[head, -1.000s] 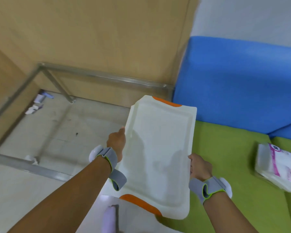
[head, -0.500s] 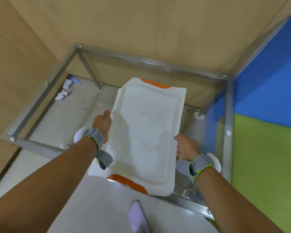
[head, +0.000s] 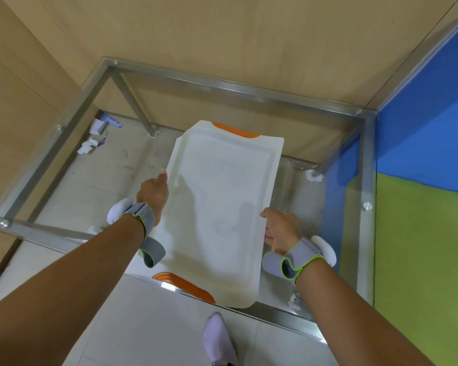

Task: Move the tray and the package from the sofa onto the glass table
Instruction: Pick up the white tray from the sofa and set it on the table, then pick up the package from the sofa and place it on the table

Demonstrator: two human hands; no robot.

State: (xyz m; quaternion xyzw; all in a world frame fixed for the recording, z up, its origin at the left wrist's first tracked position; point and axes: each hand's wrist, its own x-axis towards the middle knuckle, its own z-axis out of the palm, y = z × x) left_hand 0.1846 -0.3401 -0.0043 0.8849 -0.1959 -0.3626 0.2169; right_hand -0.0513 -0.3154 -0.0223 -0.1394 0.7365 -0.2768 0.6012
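The light is soft and even, fairly bright, and comes from above. The hands throw pale grey shadows on the white tray (head: 222, 207). A small glare shines on the tabletop (head: 328, 96) near edge. The wide lens bends straight lines at the borders. The picture is slightly soft everywhere.

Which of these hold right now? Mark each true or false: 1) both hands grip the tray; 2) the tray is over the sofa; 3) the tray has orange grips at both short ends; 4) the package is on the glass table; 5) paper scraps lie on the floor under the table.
1) True: the left hand and right hand hold the long edges of the white tray.
2) False: it is over the glass table; the sofa lies to the right.
3) True.
4) False: no package is in view.
5) True: paper scraps show through the glass.
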